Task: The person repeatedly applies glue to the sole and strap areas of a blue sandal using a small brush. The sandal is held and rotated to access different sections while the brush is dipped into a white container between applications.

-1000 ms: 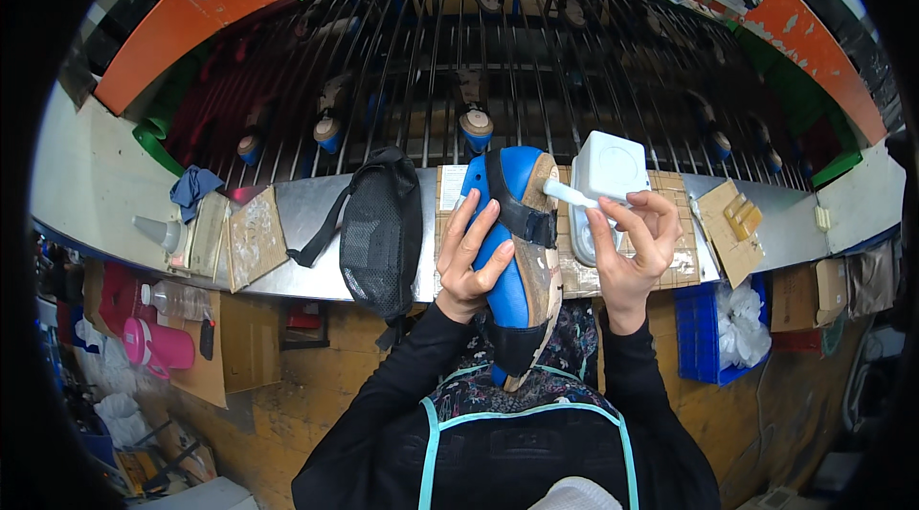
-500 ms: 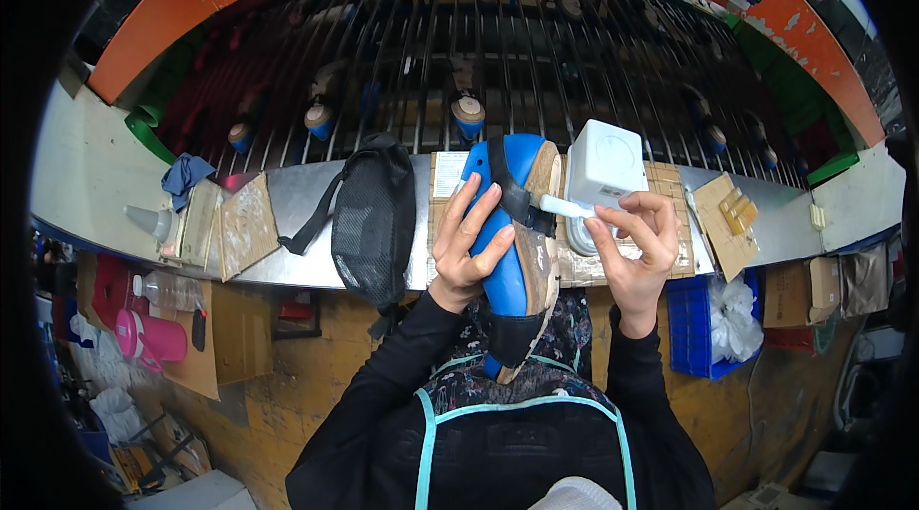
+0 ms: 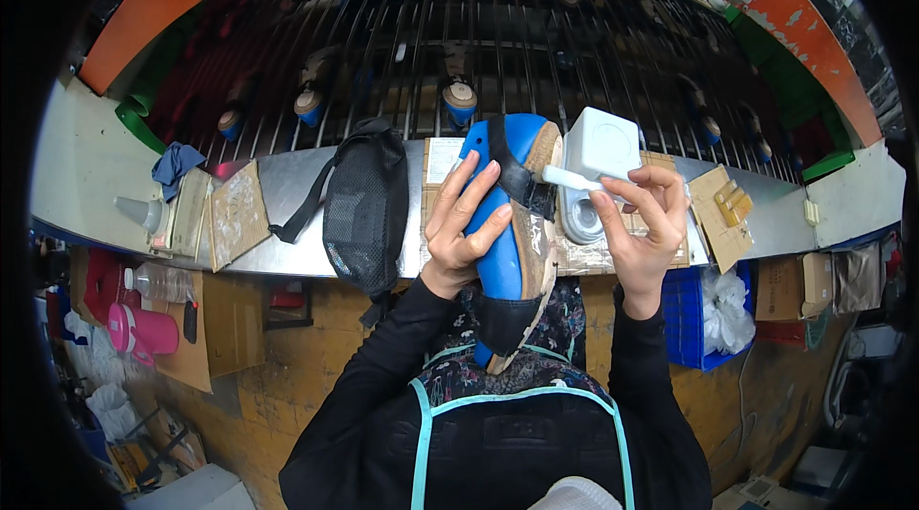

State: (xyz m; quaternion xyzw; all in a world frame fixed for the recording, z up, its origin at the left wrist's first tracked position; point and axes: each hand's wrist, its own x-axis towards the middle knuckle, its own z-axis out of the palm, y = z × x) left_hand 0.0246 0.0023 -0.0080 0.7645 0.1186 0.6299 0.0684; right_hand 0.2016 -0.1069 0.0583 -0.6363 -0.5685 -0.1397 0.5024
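Observation:
My left hand (image 3: 458, 237) is wrapped round a blue shoe last (image 3: 500, 266) with a sandal on it, tilted on its side. The sandal has black straps (image 3: 515, 175) and a cork-coloured sole (image 3: 544, 151). Between thumb and fingertips, my right hand (image 3: 643, 237) pinches a slim white applicator (image 3: 570, 178). Its dark tip meets the sandal where a strap joins the sole edge; the exact contact is too small to tell. Just behind the applicator, a square white container (image 3: 605, 139) stands on the bench, with a round clear dish (image 3: 584, 223) by its base.
Beyond the bench, a rack of metal rollers (image 3: 412, 51) carries several lasts with sandals. A black mesh bag (image 3: 366, 204) lies left of the sandal. Cardboard pieces (image 3: 241, 213) lie on the metal bench top. Below right hangs a blue basket (image 3: 685, 333) with plastic bags.
The whole view has shifted slightly, with the bench higher and further left in it. Both hands keep their grips, and the applicator stays at the strap's edge.

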